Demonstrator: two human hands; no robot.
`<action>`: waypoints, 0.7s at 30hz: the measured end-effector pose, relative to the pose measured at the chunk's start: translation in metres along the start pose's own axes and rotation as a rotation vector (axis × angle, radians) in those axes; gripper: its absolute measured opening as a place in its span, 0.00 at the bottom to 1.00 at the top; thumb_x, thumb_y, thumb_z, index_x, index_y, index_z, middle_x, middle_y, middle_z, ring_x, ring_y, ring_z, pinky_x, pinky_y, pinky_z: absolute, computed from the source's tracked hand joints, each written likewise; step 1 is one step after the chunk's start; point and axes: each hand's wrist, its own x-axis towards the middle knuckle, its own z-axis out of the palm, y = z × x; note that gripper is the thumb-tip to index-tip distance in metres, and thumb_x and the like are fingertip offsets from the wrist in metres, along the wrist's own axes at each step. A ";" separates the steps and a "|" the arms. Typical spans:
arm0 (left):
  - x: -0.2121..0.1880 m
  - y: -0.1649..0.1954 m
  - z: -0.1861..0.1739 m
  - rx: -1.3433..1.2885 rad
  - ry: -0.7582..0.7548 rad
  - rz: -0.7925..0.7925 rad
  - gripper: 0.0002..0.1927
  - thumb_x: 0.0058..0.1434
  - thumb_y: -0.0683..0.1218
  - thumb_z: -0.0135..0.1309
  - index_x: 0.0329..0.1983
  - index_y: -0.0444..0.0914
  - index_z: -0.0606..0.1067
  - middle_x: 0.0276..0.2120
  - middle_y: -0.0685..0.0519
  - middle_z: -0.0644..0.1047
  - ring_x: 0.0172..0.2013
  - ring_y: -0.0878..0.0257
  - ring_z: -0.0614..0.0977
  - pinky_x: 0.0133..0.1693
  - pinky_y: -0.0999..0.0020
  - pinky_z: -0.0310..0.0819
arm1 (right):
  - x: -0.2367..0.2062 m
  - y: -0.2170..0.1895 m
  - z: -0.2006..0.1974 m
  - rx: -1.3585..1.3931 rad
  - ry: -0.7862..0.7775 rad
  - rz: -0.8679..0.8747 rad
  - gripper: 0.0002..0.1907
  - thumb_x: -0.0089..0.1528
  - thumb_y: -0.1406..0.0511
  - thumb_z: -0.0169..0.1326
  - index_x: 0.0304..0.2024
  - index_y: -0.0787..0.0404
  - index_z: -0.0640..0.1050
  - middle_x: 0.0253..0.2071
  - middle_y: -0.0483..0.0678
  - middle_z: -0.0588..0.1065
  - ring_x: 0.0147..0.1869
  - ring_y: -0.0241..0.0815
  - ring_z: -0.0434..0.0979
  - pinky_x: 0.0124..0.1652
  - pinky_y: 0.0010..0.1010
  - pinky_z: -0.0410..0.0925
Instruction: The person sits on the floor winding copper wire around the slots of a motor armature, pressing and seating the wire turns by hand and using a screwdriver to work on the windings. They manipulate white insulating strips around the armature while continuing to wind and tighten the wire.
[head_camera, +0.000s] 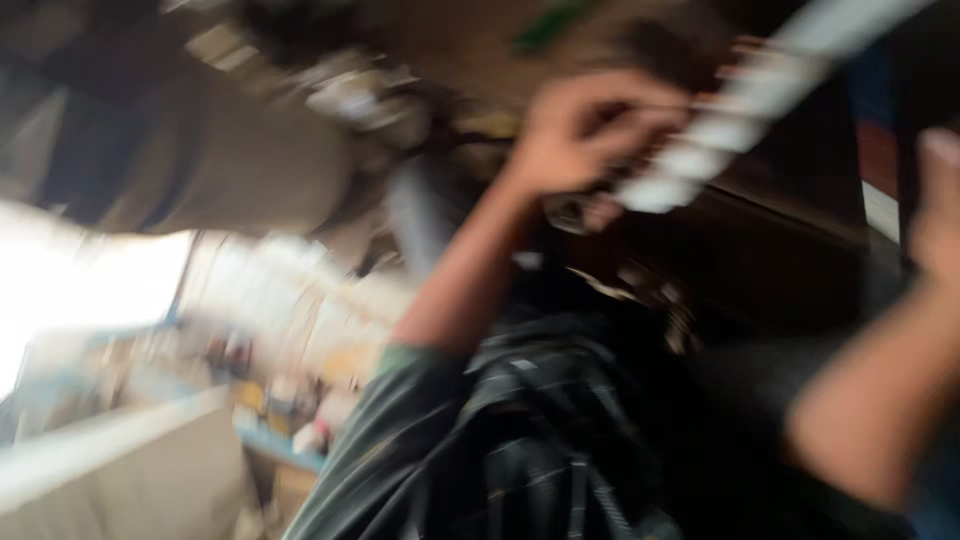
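Long pale strip (740, 100), blurred, slanting up-right, dark cross-marks along it.

View heavily motion-blurred and tilted. Bright daylight (70, 280) poured in at the left edge, washing out detail there. A pale, flat panel or wall edge (110, 470) ran along the lower left. Beyond it, a cluttered area of small, indistinct items (290, 390) in yellow, white and blue. The upper part was dim and brown, with a large grey-tan mass (250, 160) at upper left. A dark surface (780, 230) filled the right side. Nothing was sharp enough to identify.
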 end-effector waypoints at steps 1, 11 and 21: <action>0.000 -0.004 0.003 -0.062 0.022 -0.100 0.09 0.71 0.36 0.54 0.51 0.36 0.81 0.45 0.51 0.83 0.46 0.64 0.86 0.49 0.70 0.84 | -0.003 0.000 -0.009 -0.002 0.035 -0.122 0.04 0.70 0.68 0.57 0.39 0.60 0.76 0.48 0.57 0.78 0.44 0.43 0.79 0.45 0.31 0.72; -0.003 -0.017 0.000 -0.240 -0.029 -0.131 0.13 0.66 0.41 0.60 0.52 0.30 0.80 0.49 0.45 0.83 0.29 0.73 0.77 0.36 0.79 0.72 | -0.001 -0.055 0.023 0.237 -0.221 0.030 0.09 0.66 0.65 0.64 0.45 0.63 0.79 0.44 0.50 0.76 0.48 0.42 0.77 0.45 0.33 0.71; 0.011 0.033 0.016 -0.031 0.085 -0.116 0.12 0.70 0.46 0.59 0.48 0.31 0.80 0.42 0.46 0.82 0.31 0.68 0.78 0.36 0.75 0.72 | 0.007 -0.072 -0.001 1.139 -0.216 0.295 0.18 0.67 0.68 0.61 0.59 0.50 0.76 0.37 0.42 0.74 0.35 0.32 0.73 0.31 0.24 0.71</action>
